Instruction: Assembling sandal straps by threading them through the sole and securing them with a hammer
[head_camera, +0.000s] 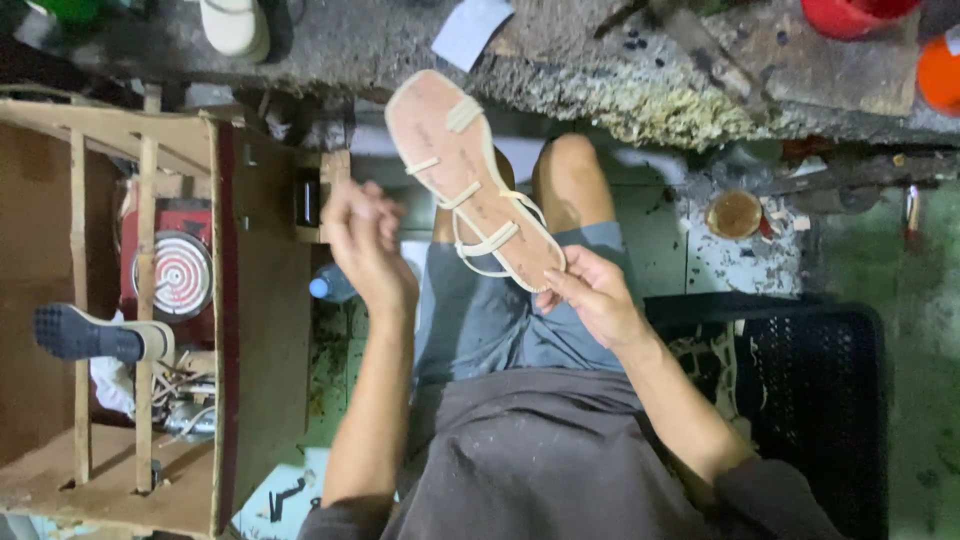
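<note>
Pinching the heel end of a flat sandal (470, 175) between thumb and fingertips, the right hand (595, 295) was seen closed on it, so that the pink insole and cream straps were held tilted above the bare knees. The left hand (365, 235) was kept apart from the sandal, fingers curled loosely together; whether anything small was gripped could not be told. A wooden rack (145, 300) was seen to the left.

I sit at a rough, dirty workbench (600, 75) at twelve o'clock. A wooden crate (215, 300) stands at nine. A black basket (810, 400) sits at four.
</note>
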